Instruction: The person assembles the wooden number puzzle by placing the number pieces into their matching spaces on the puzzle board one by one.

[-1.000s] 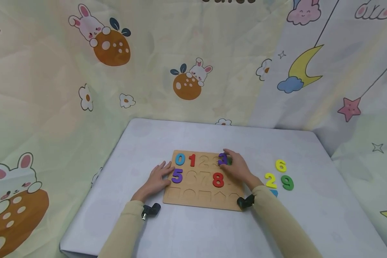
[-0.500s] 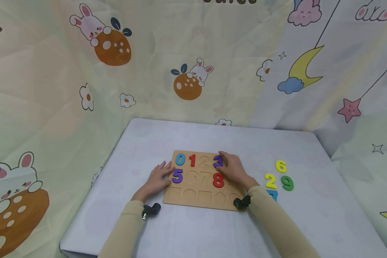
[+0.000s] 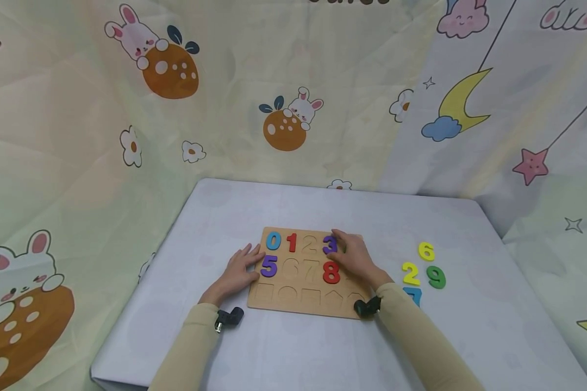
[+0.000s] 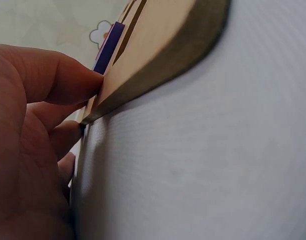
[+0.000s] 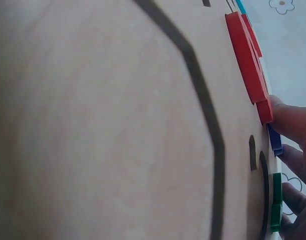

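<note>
The purple number 3 [image 3: 330, 244] is at the top row of the wooden number board [image 3: 293, 300], right of the outlined 2 recess; whether it sits fully down cannot be told. The right hand [image 3: 356, 256] holds it between thumb and index finger, so a slight twist of that pinch could leave the numeral skewed across its outline, with one edge proud. The thumb lies close to the red number 8 [image 3: 331, 272] just below, and pressing or dragging there might tip that piece. A green number piece [image 5: 277, 202], mostly covered by the right hand in the head view, lies beside the other fingers and could be nudged out of line as they lift. At the opposite edge, the left hand [image 3: 237, 271] has its fingers spread and fairly straight, touching the board near the purple number 5 [image 3: 269, 266]; were that contact too light, a sideways push could slide the board over the white tabletop [image 3: 274, 347]. Farther right, the yellow number 2 [image 3: 411, 274] and blue number 7 [image 3: 413, 295] lie near the right sleeve [image 3: 416, 328], which might sweep them on a low withdrawal.
</note>
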The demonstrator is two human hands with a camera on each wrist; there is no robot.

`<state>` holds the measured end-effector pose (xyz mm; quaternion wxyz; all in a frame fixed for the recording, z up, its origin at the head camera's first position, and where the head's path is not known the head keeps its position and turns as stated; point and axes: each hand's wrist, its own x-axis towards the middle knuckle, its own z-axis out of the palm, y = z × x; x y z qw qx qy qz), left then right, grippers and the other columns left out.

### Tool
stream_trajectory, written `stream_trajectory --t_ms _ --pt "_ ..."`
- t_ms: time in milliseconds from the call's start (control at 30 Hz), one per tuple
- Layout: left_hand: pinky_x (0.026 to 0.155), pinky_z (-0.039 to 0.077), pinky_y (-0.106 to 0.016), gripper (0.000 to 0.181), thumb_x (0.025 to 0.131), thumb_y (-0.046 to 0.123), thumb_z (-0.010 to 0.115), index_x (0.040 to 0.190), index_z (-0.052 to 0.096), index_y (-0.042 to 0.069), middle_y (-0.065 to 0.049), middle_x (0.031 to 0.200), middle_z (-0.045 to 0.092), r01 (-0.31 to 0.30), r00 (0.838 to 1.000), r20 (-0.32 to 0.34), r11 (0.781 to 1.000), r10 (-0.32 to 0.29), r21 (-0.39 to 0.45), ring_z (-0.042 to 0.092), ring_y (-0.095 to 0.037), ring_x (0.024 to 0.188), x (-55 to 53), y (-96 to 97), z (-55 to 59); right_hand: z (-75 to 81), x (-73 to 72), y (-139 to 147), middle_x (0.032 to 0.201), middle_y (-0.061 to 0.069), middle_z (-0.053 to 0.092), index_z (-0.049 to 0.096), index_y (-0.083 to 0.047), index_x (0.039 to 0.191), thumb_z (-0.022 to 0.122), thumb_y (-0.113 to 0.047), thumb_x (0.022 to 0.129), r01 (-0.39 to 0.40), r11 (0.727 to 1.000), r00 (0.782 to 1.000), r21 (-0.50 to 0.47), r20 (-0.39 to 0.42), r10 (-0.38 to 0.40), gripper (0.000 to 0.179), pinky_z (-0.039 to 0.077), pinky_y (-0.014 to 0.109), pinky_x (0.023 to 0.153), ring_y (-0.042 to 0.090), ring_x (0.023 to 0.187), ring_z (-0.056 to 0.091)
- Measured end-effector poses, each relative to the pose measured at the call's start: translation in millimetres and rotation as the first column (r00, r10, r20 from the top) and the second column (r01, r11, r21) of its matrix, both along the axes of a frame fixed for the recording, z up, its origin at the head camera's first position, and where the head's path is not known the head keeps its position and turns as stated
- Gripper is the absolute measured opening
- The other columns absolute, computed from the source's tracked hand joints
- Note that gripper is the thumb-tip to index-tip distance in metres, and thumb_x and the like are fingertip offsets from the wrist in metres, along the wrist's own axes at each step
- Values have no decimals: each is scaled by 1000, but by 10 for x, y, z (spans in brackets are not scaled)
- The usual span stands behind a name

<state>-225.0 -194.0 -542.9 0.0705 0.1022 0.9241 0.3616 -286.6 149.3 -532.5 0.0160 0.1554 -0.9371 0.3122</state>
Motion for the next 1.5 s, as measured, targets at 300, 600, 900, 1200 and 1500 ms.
stream_trajectory --t_ms 300,600,900,1200,1500 --pt "122 2 -49 66 77 11 61 143 50 9 -3 158 30 6 1000 -13 1000 -6 3 10 -28 150 -4 4 -26 28 30 31 141 10 55 43 -12 148 79 -26 82 19 1000 998 -17 53 -18 77 34 54 113 36 133 43" --pt "122 1 -49 65 79 11 60 143 49 11 0 159 27 -8 1000 6 1000 8 3 7 -26 151 -14 -5 -18 82 75 202 146 11 49 41 -13 148 73 -30 86 86 994 993 -65 88 -80 72 30 56 114 36 139 35" --pt "122 1 -50 66 80 11 61 144 49 12 1 160 27 -19 1000 13 1000 19 -2 6 -26 151 -16 4 -19 178 221 526 145 15 49 42 -8 147 70 -25 88 137 988 990 -73 44 -134 67 29 57 114 36 140 35" --pt "122 0 -46 66 80 11 62 144 48 12 1 159 27 -6 1000 5 1000 6 -7 7 -24 151 -22 29 -40 183 422 888 147 16 45 42 -7 146 68 -24 90 191 982 981 -10 46 -190 65 29 58 113 38 139 35" --pt "122 0 -48 66 79 11 62 144 49 12 1 159 28 -13 1000 -5 1000 13 -13 7 -25 151 -23 13 -42 145 543 1173 143 23 46 44 -4 144 68 -20 89 277 961 961 29 -2 -277 61 36 63 105 45 132 39"
